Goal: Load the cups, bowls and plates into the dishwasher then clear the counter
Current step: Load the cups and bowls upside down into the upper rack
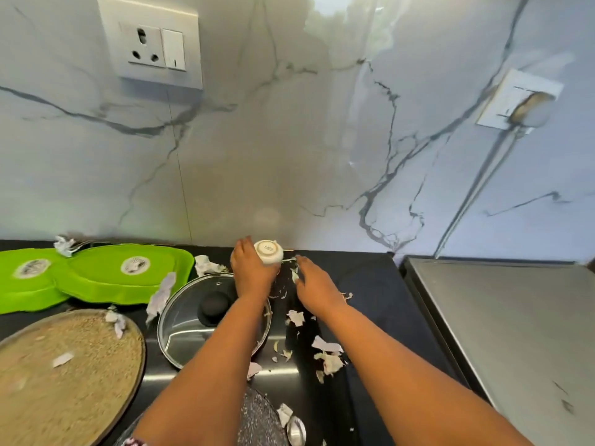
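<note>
My left hand (252,272) grips a small white cup (269,252), tipped over with its base facing me, at the back of the black counter (363,284) near the wall. My right hand (317,286) rests just to the right of the cup, fingers spread over peel scraps (293,274), holding nothing. Two green plates (106,278) lie at the back left. A glass pot lid (193,320) with a black knob sits under my left forearm.
A large round tray of grain (64,375) fills the left front. Crumpled paper and vegetable peels (326,355) litter the counter. A speckled pan (260,423) and spoon (296,431) sit near the front edge. A steel surface (502,333) stands at the right.
</note>
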